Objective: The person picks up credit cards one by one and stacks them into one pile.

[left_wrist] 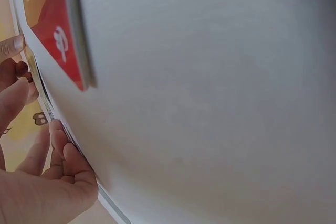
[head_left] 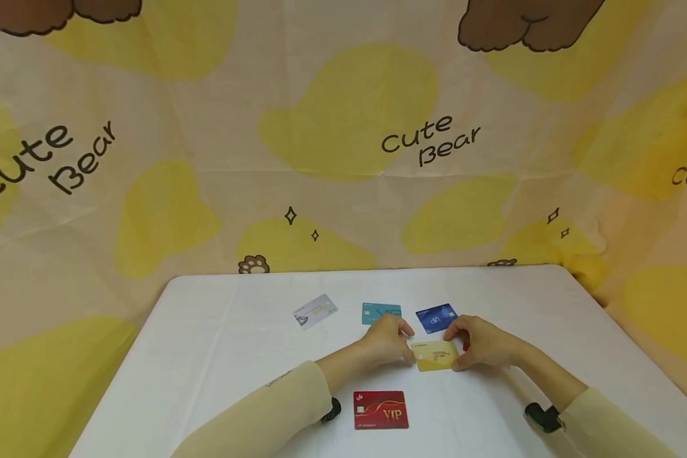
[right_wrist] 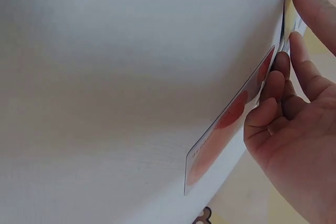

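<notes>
A yellow card (head_left: 435, 356) lies in front of both hands in the head view. My right hand (head_left: 486, 341) grips its right end, index finger at the far edge and thumb at the near corner, the other fingers curled under. My left hand (head_left: 386, 340) is at the card's left edge, thumb tip beside the near left corner and index finger apart from the thumb. A card with red and pink shapes (right_wrist: 226, 124) lies beside the right hand's curled fingers; in the head view that hand mostly hides it.
Behind the hands on the white table (head_left: 206, 356) are a silver card (head_left: 315, 312), a teal card (head_left: 378, 312) and a blue card (head_left: 435, 318). A red VIP card (head_left: 380, 410) lies nearer the front. A patterned cloth (head_left: 343, 127) hangs behind the table.
</notes>
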Demonstrator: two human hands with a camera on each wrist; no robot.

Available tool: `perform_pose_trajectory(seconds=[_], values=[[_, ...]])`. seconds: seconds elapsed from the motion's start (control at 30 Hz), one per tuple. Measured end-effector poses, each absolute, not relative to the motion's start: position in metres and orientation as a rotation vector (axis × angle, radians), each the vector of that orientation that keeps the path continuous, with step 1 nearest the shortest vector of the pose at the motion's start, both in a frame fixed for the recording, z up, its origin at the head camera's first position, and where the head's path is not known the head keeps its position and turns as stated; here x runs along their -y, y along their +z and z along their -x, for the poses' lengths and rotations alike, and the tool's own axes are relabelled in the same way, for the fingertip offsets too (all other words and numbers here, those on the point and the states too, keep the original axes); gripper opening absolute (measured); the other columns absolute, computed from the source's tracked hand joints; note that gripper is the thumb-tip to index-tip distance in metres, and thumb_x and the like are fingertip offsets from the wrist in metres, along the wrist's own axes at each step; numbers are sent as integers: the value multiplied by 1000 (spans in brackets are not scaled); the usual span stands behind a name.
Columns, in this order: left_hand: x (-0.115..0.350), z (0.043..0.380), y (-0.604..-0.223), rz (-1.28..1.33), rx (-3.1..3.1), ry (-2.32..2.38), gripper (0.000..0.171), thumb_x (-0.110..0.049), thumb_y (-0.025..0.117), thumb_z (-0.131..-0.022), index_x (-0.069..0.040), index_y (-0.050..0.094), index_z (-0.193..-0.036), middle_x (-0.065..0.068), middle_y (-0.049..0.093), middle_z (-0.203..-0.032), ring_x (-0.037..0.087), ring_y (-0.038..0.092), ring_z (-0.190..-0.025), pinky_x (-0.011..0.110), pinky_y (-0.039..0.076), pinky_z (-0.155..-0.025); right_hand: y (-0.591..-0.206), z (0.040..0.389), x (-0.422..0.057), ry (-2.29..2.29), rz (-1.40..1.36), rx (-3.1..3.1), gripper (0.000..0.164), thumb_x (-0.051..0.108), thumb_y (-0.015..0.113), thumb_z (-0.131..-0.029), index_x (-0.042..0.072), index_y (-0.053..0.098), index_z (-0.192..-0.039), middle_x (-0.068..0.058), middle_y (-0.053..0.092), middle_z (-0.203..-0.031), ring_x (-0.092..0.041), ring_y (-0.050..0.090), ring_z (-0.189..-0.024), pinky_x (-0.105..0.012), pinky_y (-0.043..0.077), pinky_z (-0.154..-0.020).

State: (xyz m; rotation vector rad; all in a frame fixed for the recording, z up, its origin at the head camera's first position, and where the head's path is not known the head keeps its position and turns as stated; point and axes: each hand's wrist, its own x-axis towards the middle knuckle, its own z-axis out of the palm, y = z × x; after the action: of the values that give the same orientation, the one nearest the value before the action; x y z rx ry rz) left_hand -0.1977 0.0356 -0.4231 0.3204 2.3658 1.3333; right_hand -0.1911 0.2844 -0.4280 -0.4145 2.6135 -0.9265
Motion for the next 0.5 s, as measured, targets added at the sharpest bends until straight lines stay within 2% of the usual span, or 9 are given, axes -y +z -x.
perform_pose_trajectory(seconds=[0.27, 0.5], values=[[-36, 197, -424, -378, -2362, 1324, 38, 6, 88, -70, 3, 75, -106, 4, 60, -83, 17, 53, -78, 25, 47, -62, -429, 189, -285, -972, 442, -2620, 51, 11, 98, -70, 6, 63, -108, -4, 55, -90, -23, 51, -87, -26, 45, -68], [-36, 198, -427, -374, -2356, 1318, 22, 2, 88, -77, -2, 76, -96, 1, 64, -85, 17, 55, -80, 25, 49, -63, -433, 184, -284, -1015, 476, -2656, 51, 10, 97, -71, 5, 63, -110, -5, 55, -89, -23, 51, -83, -24, 45, -66]])
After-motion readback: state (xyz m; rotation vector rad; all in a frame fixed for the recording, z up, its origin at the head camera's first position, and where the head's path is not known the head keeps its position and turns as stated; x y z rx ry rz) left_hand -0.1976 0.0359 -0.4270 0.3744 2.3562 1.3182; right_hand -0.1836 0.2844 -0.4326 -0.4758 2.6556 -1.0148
